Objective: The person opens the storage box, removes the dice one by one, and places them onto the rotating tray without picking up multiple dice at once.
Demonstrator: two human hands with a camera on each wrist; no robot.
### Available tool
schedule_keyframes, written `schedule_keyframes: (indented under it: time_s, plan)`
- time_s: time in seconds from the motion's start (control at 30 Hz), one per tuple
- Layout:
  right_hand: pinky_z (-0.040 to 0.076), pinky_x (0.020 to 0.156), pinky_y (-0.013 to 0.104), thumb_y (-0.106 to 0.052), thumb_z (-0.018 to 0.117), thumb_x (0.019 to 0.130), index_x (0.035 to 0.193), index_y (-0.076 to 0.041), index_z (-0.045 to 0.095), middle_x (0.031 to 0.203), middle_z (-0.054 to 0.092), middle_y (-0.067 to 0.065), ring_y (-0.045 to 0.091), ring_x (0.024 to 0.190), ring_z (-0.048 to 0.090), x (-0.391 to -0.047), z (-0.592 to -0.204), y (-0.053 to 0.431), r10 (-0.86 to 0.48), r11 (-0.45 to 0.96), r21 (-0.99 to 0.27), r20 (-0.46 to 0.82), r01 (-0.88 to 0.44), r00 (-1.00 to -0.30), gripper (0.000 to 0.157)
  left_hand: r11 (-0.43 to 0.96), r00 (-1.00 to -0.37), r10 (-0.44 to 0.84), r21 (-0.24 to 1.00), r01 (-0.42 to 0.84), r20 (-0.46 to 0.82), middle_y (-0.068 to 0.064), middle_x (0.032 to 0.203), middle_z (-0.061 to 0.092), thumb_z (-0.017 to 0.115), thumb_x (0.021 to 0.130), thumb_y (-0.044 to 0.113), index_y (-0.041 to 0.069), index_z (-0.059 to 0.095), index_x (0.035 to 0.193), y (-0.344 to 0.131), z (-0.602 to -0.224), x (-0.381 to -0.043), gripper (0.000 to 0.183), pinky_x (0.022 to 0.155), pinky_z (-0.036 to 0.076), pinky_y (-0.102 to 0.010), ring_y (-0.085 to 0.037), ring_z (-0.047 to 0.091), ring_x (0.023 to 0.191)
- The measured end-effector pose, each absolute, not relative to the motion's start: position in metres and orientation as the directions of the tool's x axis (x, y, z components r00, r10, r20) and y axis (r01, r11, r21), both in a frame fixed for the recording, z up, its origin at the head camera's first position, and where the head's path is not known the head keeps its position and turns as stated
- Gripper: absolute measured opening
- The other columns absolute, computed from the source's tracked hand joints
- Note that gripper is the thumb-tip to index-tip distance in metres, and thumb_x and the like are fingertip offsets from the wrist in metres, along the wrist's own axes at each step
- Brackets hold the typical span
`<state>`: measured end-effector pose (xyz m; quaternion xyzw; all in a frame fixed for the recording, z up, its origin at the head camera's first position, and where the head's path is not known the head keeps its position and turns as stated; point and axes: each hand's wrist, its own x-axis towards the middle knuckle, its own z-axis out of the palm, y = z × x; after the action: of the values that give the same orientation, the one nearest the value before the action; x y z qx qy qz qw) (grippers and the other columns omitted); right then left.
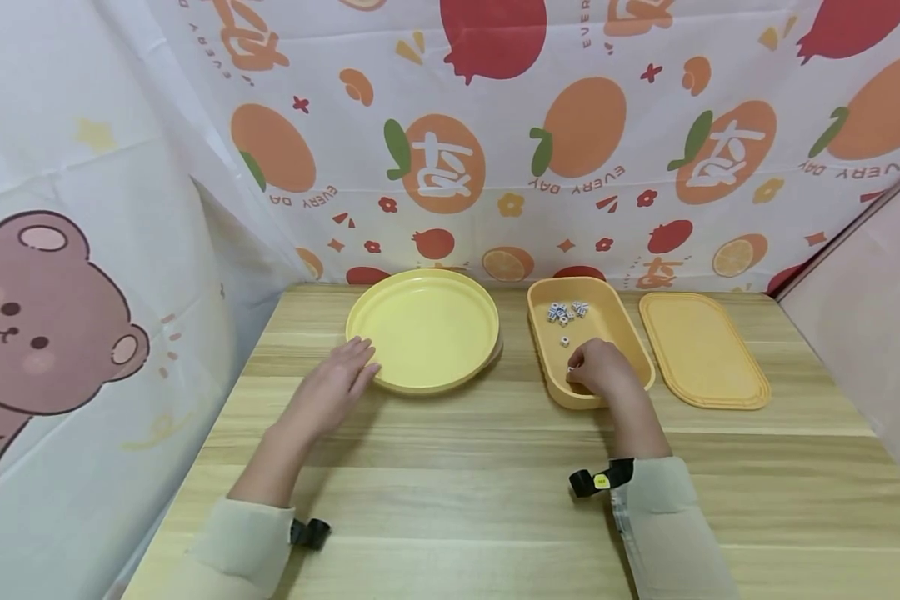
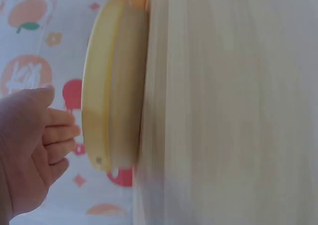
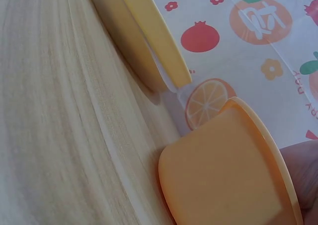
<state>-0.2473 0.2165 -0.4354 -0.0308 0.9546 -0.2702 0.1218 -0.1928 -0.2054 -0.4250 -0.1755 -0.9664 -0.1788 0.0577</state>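
Note:
My left hand (image 1: 335, 385) lies with straight fingers at the near left rim of a round yellow tray (image 1: 427, 333). In the left wrist view the fingers of that hand (image 2: 35, 145) are extended beside the tray's side (image 2: 99, 86), holding nothing. Over on the right, my right hand (image 1: 602, 367) reaches down into a rectangular orange box (image 1: 622, 329). Its thumb and fingers pinch a small white cube (image 1: 570, 370), partly hidden by the fingertips. Several similar white cubes with dark marks (image 1: 562, 313) sit at the box's far end; one single cube (image 1: 565, 341) lies nearer the hand.
To the right of the box, a flat orange lid (image 1: 705, 350) lies on the wooden table (image 1: 450, 483). A fruit-print cloth (image 1: 517, 150) hangs behind the table, and a bear-print cloth (image 1: 52, 333) hangs at the left. Each sleeve carries a black wrist camera.

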Motion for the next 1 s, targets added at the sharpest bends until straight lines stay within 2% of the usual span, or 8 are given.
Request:
schedule_keyframes:
  time_s: [0.2, 0.4, 0.7, 0.87, 1.0]
  plan:
    - [0.048, 0.068, 0.030, -0.014, 0.072, 0.085, 0.089, -0.007, 0.075, 0.088, 0.069, 0.008, 0.023, 0.081, 0.059, -0.247, -0.435, 0.214, -0.132, 0.848, -0.530, -0.221, 0.005, -0.966, 0.009, 0.876, -0.919, 0.369, 0.281, 0.393, 0.138, -0.019, 0.145, 0.051, 0.055, 0.101, 0.024, -0.003, 0.059, 0.133, -0.225, -0.430, -0.194, 0.041, 0.117, 0.032, -0.053, -0.038, 0.040, 0.140]
    - [0.049, 0.070, 0.031, -0.015, 0.071, 0.086, 0.092, -0.007, 0.075, 0.090, 0.069, 0.008, 0.023, 0.082, 0.059, -0.248, -0.435, 0.215, -0.140, 0.851, -0.526, -0.218, -0.005, -0.966, 0.011, 0.852, -0.902, 0.381, 0.301, 0.428, 0.203, -0.018, 0.141, 0.055, 0.063, 0.097, 0.018, -0.002, 0.063, 0.129, -0.226, -0.436, -0.195, 0.037, 0.113, 0.037, -0.054, -0.037, 0.045, 0.137]
    - [0.048, 0.070, 0.032, -0.018, 0.070, 0.087, 0.095, -0.006, 0.075, 0.089, 0.069, 0.008, 0.023, 0.081, 0.059, -0.248, -0.431, 0.216, -0.134, 0.853, -0.522, -0.209, -0.006, -0.969, 0.015, 0.815, -0.887, 0.358, 0.365, 0.449, 0.293, -0.013, 0.134, 0.062, 0.067, 0.094, 0.017, 0.001, 0.069, 0.121, -0.221, -0.439, -0.198, 0.031, 0.111, 0.042, -0.050, -0.032, 0.052, 0.133]
    - [0.048, 0.068, 0.032, -0.021, 0.070, 0.086, 0.095, -0.007, 0.074, 0.085, 0.068, 0.007, 0.022, 0.078, 0.059, -0.246, -0.433, 0.215, -0.124, 0.856, -0.516, -0.182, -0.012, -0.975, 0.017, 0.791, -0.853, 0.361, 0.361, 0.494, 0.376, -0.013, 0.122, 0.069, 0.072, 0.090, 0.014, 0.002, 0.073, 0.113, -0.219, -0.442, -0.199, 0.026, 0.108, 0.045, -0.050, -0.032, 0.060, 0.124]
    - [0.050, 0.075, 0.036, -0.023, 0.068, 0.088, 0.097, -0.008, 0.074, 0.093, 0.069, 0.009, 0.025, 0.084, 0.060, -0.244, -0.434, 0.214, -0.110, 0.857, -0.514, -0.150, -0.018, -0.982, 0.019, 0.776, -0.826, 0.379, 0.343, 0.529, 0.417, -0.013, 0.111, 0.073, 0.075, 0.087, 0.013, 0.003, 0.076, 0.107, -0.216, -0.443, -0.199, 0.023, 0.103, 0.050, -0.048, -0.031, 0.065, 0.116]
